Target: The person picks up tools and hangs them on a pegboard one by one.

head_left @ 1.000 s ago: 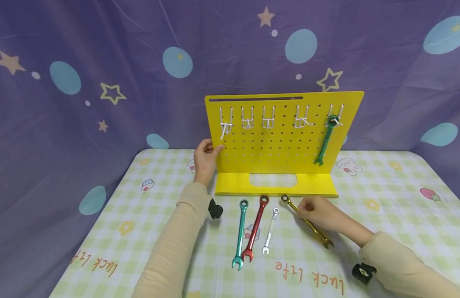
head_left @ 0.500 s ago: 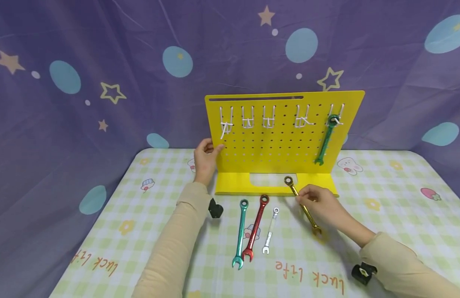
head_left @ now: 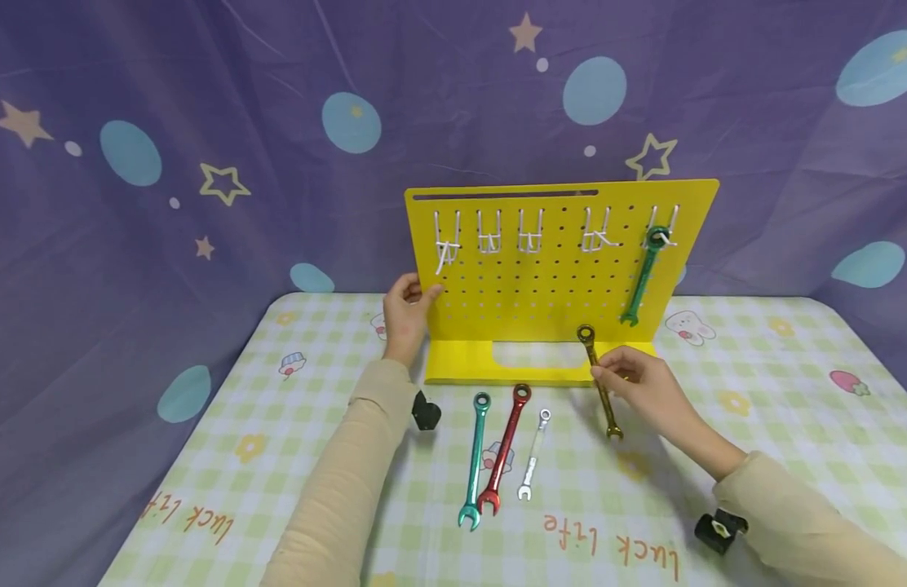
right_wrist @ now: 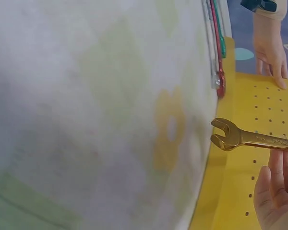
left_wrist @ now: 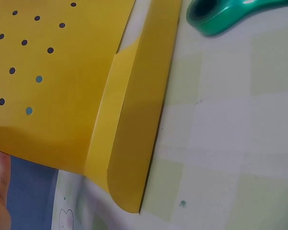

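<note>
At its left edge, the yellow pegboard (head_left: 527, 310) is pinched by my left hand (head_left: 405, 318), thumb in front and fingers behind. My right hand (head_left: 640, 379) pinches a gold combination wrench (head_left: 603, 391) by its shaft, raised before the board's base with the ring end up. In the right wrist view the open end of the gold wrench (right_wrist: 230, 135) points away from the fingers. A dark green wrench (head_left: 642, 281) hangs on the rightmost white hook. On the table lie a teal wrench (head_left: 476, 461), a red wrench (head_left: 506, 448) and a small silver wrench (head_left: 534, 454).
Several white hooks (head_left: 488, 236) with nothing on them stick out along the upper board. A checked tablecloth (head_left: 277, 465) covers the table. Behind it hangs a purple curtain (head_left: 241, 244) with stars and ovals.
My right hand has lifted the gold wrench off the table and carried it forward to the board, turning it more upright. The left hand has stayed at the board's edge.
</note>
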The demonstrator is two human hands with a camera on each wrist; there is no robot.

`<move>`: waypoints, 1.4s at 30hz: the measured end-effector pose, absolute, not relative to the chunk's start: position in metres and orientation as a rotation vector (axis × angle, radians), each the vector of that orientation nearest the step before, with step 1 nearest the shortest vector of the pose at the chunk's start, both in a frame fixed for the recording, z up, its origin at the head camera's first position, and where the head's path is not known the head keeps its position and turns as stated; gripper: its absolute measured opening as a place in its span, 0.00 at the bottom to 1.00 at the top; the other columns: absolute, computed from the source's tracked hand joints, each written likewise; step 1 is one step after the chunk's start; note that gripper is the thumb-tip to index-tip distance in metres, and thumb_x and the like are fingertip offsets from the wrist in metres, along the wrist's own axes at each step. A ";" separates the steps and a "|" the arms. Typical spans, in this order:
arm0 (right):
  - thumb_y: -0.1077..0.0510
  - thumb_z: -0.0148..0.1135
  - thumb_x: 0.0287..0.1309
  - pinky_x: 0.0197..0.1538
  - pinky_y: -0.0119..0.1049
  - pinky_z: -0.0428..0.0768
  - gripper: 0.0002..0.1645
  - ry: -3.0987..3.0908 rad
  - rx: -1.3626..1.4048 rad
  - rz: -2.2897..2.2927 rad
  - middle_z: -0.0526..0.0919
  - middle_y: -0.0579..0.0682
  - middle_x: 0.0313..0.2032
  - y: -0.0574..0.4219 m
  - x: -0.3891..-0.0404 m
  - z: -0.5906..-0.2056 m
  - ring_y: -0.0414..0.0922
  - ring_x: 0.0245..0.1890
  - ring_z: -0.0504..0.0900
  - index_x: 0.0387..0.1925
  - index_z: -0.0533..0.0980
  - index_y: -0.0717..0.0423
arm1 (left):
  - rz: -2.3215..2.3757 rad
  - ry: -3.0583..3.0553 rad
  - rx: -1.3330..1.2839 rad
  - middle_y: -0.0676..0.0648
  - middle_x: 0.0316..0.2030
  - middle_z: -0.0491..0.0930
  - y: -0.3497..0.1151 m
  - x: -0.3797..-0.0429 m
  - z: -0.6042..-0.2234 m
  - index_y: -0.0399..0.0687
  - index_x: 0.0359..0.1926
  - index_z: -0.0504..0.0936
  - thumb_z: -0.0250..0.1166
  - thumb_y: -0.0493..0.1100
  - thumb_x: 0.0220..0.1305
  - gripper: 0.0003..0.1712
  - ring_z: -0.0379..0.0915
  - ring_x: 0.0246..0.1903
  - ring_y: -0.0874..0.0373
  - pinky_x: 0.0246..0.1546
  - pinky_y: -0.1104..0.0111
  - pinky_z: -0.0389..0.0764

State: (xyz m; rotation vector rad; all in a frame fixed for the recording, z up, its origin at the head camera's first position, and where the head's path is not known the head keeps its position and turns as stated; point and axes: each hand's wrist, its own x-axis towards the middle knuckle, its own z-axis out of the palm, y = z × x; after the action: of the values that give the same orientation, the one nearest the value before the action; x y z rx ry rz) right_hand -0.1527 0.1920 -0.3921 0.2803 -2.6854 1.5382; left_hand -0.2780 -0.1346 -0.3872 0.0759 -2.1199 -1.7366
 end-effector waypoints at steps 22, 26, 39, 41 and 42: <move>0.52 0.60 0.70 0.36 0.31 0.80 0.16 -2.657 0.321 1.460 0.85 0.56 0.39 0.204 -0.169 -0.338 0.37 0.34 0.82 0.45 0.78 0.63 | -1.743 -2.105 0.069 0.40 0.40 0.80 -0.133 -0.279 -0.386 0.36 0.47 0.82 0.71 0.41 0.61 0.16 0.73 0.39 0.52 0.44 0.66 0.75; 0.51 0.60 0.70 0.36 0.30 0.80 0.17 -2.642 0.288 1.461 0.85 0.49 0.38 0.207 -0.172 -0.328 0.35 0.33 0.81 0.46 0.77 0.62 | -1.748 -2.112 0.077 0.40 0.40 0.80 -0.133 -0.278 -0.386 0.36 0.47 0.82 0.71 0.41 0.61 0.17 0.73 0.39 0.53 0.44 0.66 0.75; 0.45 0.59 0.69 0.34 0.30 0.79 0.21 -2.643 0.243 1.408 0.84 0.38 0.35 0.215 -0.184 -0.307 0.39 0.34 0.81 0.47 0.77 0.59 | -1.741 -2.130 0.037 0.41 0.39 0.79 -0.135 -0.276 -0.388 0.37 0.47 0.81 0.70 0.42 0.62 0.16 0.72 0.39 0.53 0.44 0.65 0.75; 0.44 0.59 0.69 0.34 0.31 0.79 0.21 -2.653 0.236 1.394 0.84 0.40 0.36 0.216 -0.187 -0.306 0.42 0.35 0.81 0.47 0.77 0.59 | -1.739 -2.131 0.030 0.41 0.39 0.79 -0.135 -0.276 -0.388 0.38 0.47 0.81 0.70 0.42 0.62 0.16 0.72 0.39 0.53 0.44 0.65 0.75; 0.44 0.59 0.69 0.34 0.31 0.79 0.21 -2.655 0.227 1.390 0.84 0.41 0.36 0.216 -0.188 -0.306 0.42 0.35 0.81 0.47 0.77 0.59 | -1.738 -2.129 0.029 0.41 0.39 0.79 -0.135 -0.276 -0.388 0.38 0.47 0.81 0.70 0.42 0.62 0.16 0.72 0.38 0.53 0.44 0.66 0.75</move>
State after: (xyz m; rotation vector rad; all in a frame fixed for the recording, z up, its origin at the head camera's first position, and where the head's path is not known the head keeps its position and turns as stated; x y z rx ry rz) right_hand -0.1880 0.2164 -0.3060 0.2265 -2.6548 1.3901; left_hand -0.2765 -0.1349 -0.3877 0.0287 -2.1295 -1.7378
